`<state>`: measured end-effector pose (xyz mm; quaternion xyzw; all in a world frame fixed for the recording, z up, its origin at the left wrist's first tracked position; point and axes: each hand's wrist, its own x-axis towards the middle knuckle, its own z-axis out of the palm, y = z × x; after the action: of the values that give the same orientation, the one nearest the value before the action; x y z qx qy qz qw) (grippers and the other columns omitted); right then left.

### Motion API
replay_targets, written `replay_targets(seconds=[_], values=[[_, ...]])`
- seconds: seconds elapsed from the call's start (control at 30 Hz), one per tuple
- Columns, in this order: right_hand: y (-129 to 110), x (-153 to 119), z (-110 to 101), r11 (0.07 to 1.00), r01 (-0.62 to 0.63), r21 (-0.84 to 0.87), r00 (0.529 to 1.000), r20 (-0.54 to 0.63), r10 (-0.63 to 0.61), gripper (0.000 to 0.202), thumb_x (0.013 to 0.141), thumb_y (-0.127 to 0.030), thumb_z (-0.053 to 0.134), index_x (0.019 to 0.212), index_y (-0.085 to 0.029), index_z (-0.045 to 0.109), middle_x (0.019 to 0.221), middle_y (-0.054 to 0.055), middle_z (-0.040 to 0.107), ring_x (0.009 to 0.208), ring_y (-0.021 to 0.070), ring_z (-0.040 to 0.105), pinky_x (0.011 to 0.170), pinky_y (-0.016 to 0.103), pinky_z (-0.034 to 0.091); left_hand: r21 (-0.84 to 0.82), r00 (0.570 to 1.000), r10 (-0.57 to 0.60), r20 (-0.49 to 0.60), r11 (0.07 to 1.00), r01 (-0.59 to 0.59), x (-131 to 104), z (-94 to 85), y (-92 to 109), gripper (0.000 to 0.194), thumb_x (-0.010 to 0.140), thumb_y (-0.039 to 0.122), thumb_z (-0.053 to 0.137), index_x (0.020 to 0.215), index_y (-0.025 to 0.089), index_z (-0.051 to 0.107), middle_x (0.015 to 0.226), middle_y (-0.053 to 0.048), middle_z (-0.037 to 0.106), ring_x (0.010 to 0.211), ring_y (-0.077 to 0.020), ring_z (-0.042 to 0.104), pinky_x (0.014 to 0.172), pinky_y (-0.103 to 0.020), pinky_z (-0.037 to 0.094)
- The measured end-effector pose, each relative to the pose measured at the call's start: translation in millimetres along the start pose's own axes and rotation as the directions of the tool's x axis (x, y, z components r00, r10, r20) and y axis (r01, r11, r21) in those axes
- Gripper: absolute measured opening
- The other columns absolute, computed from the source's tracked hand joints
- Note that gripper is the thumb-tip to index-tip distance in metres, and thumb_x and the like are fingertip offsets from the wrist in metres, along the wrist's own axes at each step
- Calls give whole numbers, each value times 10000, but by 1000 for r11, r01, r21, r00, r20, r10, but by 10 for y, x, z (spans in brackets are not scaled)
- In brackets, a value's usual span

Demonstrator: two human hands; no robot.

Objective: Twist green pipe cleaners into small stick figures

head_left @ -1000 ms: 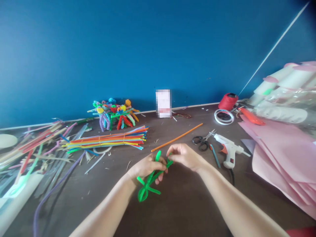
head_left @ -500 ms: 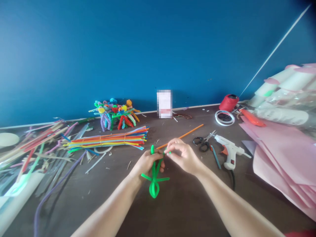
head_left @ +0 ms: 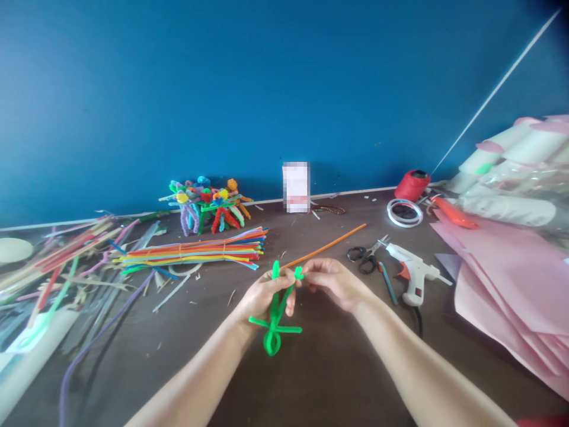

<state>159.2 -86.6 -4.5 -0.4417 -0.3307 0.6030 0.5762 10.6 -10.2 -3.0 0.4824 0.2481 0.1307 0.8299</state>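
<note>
Checking status: how far along was the green pipe-cleaner figure [head_left: 274, 325]?

Loop [head_left: 272, 351] formed, crosspiece [head_left: 291, 330] on. Left strand [head_left: 275, 289] looked thick with a rounded end, likely doubled back already. Right strand [head_left: 287, 295] was thinner, tip [head_left: 299, 273] bent into a small crook; my read, that one was left to finish

Where was it, and the hands?

Held up over the bench [head_left: 320, 373], loop toward the wearer. Left hand [head_left: 262, 295] pinched the strands, thumb in front. Right hand [head_left: 333, 284] had fingertips bunched at the crook; couldn't tell if gripping or just beside it

Blind spots?

Left fingers partly behind the strands, wrap at the crosspiece too small to read. Orange stem [head_left: 326, 244] had its near end by the hands, partly hidden. White card [head_left: 296, 185] was pixelated
</note>
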Motion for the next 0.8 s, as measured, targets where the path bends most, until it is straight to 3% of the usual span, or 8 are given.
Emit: replay_targets(seconds=[0.23,0.37,0.5,0.67,0.8], values=[[-43,-27,-28,976,-93,-195,994,40,102,127,626,-232,657,665,-147,570,556,-26,547,522,90,475,530,226,371,177,974,-178,138,972,153,-57,-32,90,150,696,242,538,666,102,582,421,-4,549,345,-92,484,379,-184,383],[-47,-33,-25,915,-23,-403,1000,0,25,51,646,-185,610,660,-146,579,573,-30,542,545,89,476,548,220,366,400,966,-253,59,892,209,-54,1,115,138,674,231,542,648,103,588,418,-3,552,348,-96,488,379,-189,394],[-36,-52,41,790,93,-607,990,-29,-139,27,674,-172,582,666,-153,600,594,-19,564,569,105,500,557,221,373,527,977,-192,-94,823,212,-11,30,80,98,648,208,527,621,119,558,405,7,547,344,-105,492,378,-203,406],[-54,-73,137,685,220,-695,925,-74,-372,64,693,-153,567,645,-171,605,651,-8,573,617,120,524,586,228,391,412,960,-87,-268,890,195,35,44,55,104,645,231,525,635,127,537,400,9,545,328,-112,492,352,-197,380],[-59,-57,124,729,257,-634,914,-85,-396,60,704,-187,582,655,-178,615,660,-5,564,629,128,522,605,248,390,131,954,-59,-296,986,101,52,53,34,143,653,276,547,668,137,522,409,20,538,335,-105,485,366,-198,384]])
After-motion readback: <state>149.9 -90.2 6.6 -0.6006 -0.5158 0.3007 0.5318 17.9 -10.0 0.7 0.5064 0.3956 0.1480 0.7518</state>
